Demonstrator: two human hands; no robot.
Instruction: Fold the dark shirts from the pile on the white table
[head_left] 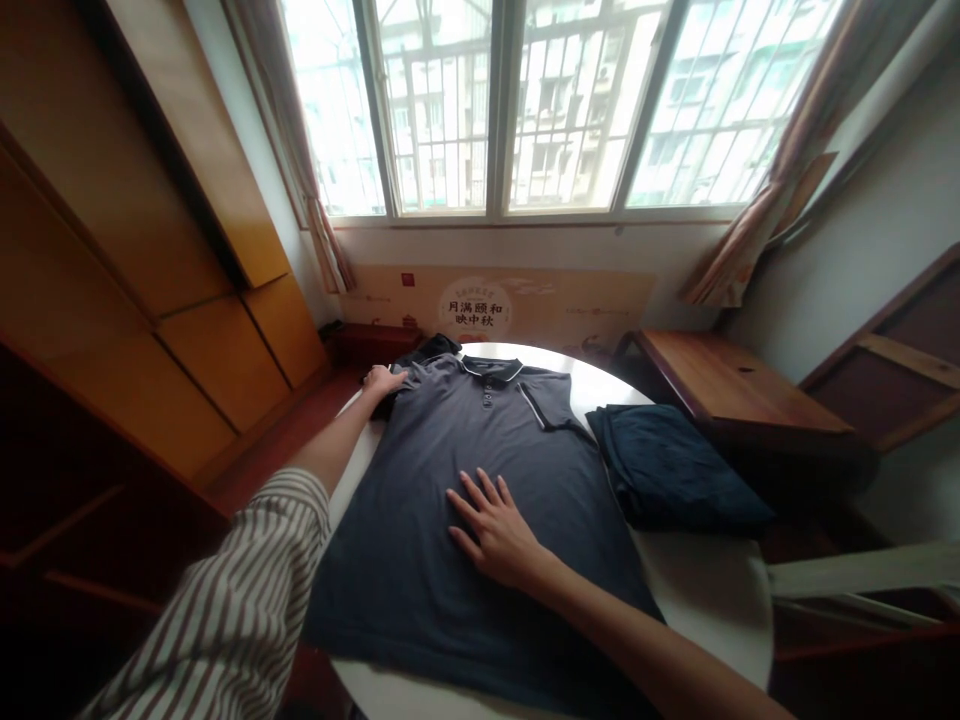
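Note:
A dark grey polo shirt (420,520) lies spread face up on a round white table (709,590), its white-edged collar toward the window. At the shirt's left sleeve, as I see it, my left hand (384,380) has its fingers closed on the cloth, though the fingertips are partly hidden. My right hand (495,530) rests flat on the middle of the shirt with fingers spread. Beyond my left hand lies a black cloth bundle (431,350). Folded dark blue fabric (667,465) sits at the table's right side.
Right of the table stands a brown wooden desk (742,380). A wooden cabinet (202,370) lines the left wall. Ahead are barred windows (495,110) with curtains (787,200), above a printed banner (555,300). A pale rail (862,572) is at the lower right.

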